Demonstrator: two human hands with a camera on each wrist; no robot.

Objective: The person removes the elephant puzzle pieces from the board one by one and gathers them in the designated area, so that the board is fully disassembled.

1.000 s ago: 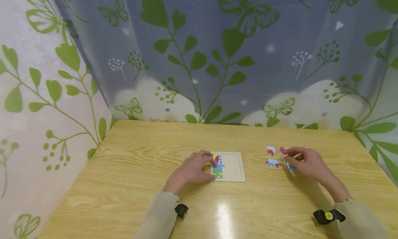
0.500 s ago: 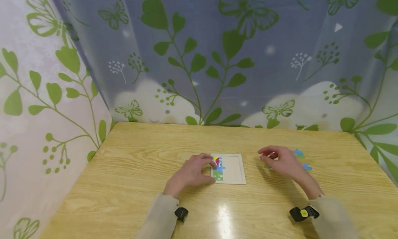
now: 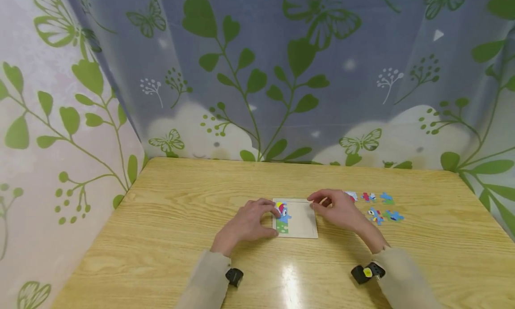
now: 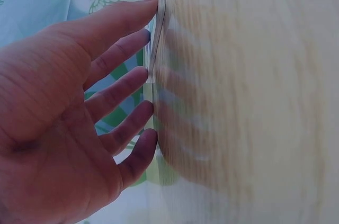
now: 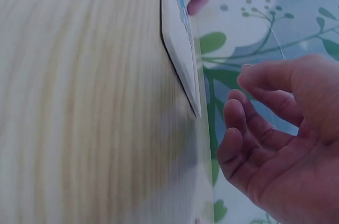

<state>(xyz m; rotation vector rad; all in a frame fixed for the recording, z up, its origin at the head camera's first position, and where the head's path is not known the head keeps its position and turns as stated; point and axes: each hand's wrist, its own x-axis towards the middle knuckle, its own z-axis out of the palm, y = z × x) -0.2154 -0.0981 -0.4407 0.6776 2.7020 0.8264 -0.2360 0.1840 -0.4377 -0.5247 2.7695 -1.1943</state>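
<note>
A shallow puzzle tray (image 3: 302, 219) lies on the table, with joined puzzle pieces (image 3: 283, 226) in blue, red, yellow and green along its left side. My left hand (image 3: 250, 219) rests at the tray's left edge, one finger over the pieces and the thumb by the lower left corner. In the left wrist view its fingers (image 4: 124, 46) are spread and fairly straight. Over the tray's upper right corner hovers my right hand (image 3: 335, 208), its fingers loosely bent. The right wrist view shows a gap between thumb and fingers (image 5: 235, 113), with no piece visible there.
Right of the tray lie several loose puzzle pieces, among them a red and white one (image 3: 368, 196), a blue and green one (image 3: 387, 198) and a blue one (image 3: 395, 216). My right hand partly covers this group. A leaf-patterned curtain (image 3: 257, 76) hangs behind the wooden table (image 3: 193, 188).
My right hand has moved left from the loose pieces to the tray's upper right corner, uncovering pieces on the right. The left hand and tray have stayed put.
</note>
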